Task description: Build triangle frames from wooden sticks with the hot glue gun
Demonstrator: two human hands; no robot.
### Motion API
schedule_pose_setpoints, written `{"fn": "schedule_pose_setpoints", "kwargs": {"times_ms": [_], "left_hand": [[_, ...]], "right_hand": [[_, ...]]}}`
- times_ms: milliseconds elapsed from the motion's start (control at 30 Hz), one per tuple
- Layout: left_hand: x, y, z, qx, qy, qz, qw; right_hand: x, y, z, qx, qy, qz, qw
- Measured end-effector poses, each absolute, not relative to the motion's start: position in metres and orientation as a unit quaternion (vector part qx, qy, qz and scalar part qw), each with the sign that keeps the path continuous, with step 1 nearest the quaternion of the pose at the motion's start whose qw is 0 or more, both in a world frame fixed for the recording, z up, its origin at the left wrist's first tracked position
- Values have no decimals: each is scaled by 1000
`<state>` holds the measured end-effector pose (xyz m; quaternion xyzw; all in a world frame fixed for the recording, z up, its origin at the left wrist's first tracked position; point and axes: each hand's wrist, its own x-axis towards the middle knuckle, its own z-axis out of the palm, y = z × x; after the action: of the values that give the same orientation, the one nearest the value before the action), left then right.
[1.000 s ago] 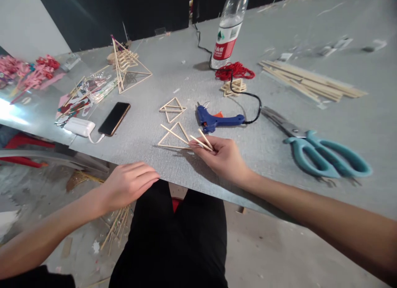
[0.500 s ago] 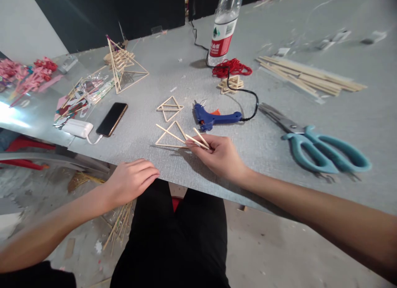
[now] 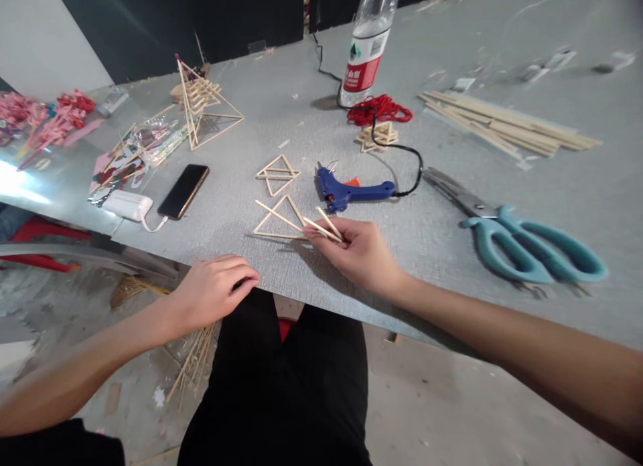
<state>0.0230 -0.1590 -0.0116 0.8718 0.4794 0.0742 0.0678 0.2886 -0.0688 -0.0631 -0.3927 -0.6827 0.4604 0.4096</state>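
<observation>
My right hand (image 3: 362, 255) is closed on thin wooden sticks (image 3: 325, 226) above the table's near edge. A triangular stick frame (image 3: 278, 234) extends left from those fingers, with another stick (image 3: 271, 211) crossing it. Whether all these sticks are joined is hidden by the fingers. My left hand (image 3: 218, 288) rests at the table edge, fingers curled and thumb tip against the index finger, with nothing visible in it. Behind the frame lies a small six-pointed stick star (image 3: 278, 175). Close beyond my right hand lies a blue glue gun (image 3: 359, 190) on its side.
Large teal-handled scissors (image 3: 520, 242) lie at right, below loose wooden sticks (image 3: 502, 124). Farther back are a water bottle (image 3: 366, 64), red cord (image 3: 382, 110) and stacked stick stars (image 3: 376, 136). A phone (image 3: 183, 191), white power bank (image 3: 123, 203) and stick pyramid (image 3: 216, 130) are at left.
My left thumb has lowered from the index finger, so a gap shows between them while the tips stay together. My right hand keeps its hold; the view shifts slightly.
</observation>
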Motion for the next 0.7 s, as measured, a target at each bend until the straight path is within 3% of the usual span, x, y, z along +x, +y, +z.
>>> {"fn": "schedule_pose_setpoints", "kwargs": {"times_ms": [167, 433, 700], "left_hand": [[31, -163, -10, 846, 523, 81, 58], [48, -175, -4, 874, 479, 55, -60], [47, -176, -5, 878, 473, 40, -65]], "right_hand": [[289, -69, -62, -390, -681, 466, 408], [289, -70, -63, -393, -684, 463, 404], [290, -70, -65, -398, -687, 452, 406]]}}
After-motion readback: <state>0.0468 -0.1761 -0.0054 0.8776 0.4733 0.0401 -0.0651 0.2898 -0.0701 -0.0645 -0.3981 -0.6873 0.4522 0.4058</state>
